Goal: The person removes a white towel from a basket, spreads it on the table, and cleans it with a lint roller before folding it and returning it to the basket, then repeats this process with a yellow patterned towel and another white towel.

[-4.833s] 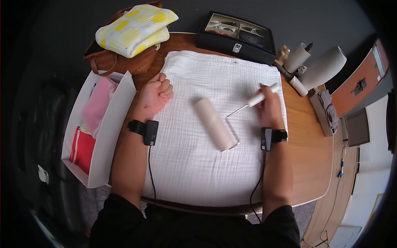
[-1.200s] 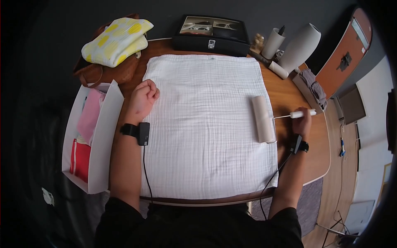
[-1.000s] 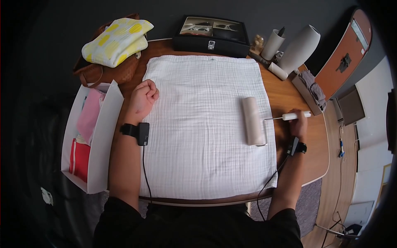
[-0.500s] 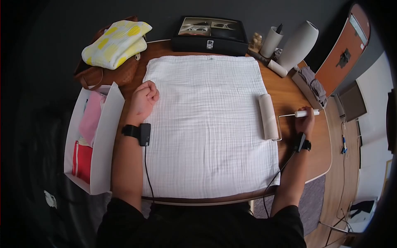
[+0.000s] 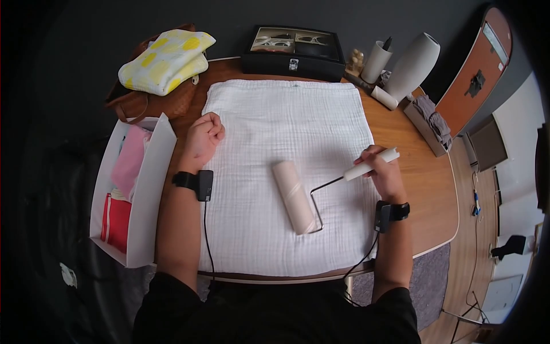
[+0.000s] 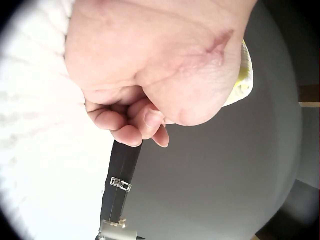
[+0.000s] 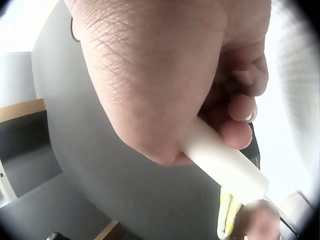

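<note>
A lint roller (image 5: 295, 198) with a pale, seamed cylinder lies over the white crinkled cloth (image 5: 252, 246) near its middle in the head view. My right hand (image 5: 385, 172) grips its white handle (image 7: 225, 162), fingers and thumb wrapped round it; a bent metal rod joins handle and cylinder. At the cloth's left edge rests my left hand (image 5: 205, 137), palm turned up and fingers loosely curled. The left wrist view shows nothing within those fingers (image 6: 127, 134).
Left of the cloth stands a white box (image 5: 143, 229) of pink and red fabric. Behind it, a brown bag (image 5: 179, 100) carries a folded yellow-dotted cloth (image 5: 166, 60). At the back are a black glasses case (image 5: 275, 66), a white vase (image 5: 412, 67) and a grey-fabric box (image 5: 423, 129).
The right hand moves left with the lint roller, from beyond the cloth's right edge back over it, so the cylinder sits near the cloth's middle. The left hand stays at the left edge.
</note>
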The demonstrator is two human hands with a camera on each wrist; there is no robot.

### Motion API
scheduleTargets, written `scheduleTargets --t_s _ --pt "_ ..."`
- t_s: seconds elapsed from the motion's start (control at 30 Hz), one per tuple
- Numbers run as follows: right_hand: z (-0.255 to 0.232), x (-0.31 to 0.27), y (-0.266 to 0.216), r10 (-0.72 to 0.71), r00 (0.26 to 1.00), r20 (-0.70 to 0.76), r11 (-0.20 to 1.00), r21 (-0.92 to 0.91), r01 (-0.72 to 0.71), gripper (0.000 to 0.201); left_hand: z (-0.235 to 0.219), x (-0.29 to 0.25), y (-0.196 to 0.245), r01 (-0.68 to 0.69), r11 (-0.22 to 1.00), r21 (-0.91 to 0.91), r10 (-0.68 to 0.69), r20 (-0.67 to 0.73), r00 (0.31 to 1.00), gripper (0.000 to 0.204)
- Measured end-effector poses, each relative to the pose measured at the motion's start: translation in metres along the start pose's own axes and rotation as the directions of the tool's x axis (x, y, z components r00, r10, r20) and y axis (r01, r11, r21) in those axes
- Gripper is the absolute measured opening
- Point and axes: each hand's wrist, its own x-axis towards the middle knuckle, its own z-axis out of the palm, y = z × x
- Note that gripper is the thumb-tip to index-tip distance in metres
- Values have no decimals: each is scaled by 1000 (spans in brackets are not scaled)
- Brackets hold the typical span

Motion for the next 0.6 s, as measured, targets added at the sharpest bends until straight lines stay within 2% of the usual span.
scheduleTargets --t_s 0.1,0.2,0.3,0.33,0.4,0.47,0.5,0.6 --pt "9 -3 -2 51 997 56 997 -55 -48 17 -2 1 -1 1 1000 -15 -1 20 1000 15" --pt "-17 9 11 11 1000 -19 1000 -25 -12 18 -1 -1 0 -2 1000 -9 2 12 1000 14" --pt "-72 29 38 -106 973 -207 987 100 129 17 -3 0 -3 -11 1000 -14 11 11 1000 14" --pt "-98 33 42 -30 959 -280 985 154 76 15 -2 0 -3 -10 1000 -13 11 11 1000 13" --pt "-118 30 38 -35 911 -411 958 244 147 16 -2 -1 -2 -11 1000 -11 11 7 1000 13" --pt "-139 28 39 -53 909 -414 943 277 182 15 -3 0 -3 -5 1000 -8 5 -1 1000 13" --pt "-143 25 38 -82 940 -331 950 259 174 15 -2 1 -4 -3 1000 -8 3 -3 1000 13" --pt "-98 16 19 -86 973 -213 990 87 107 16 -1 0 -2 -2 1000 -3 2 -5 1000 13"
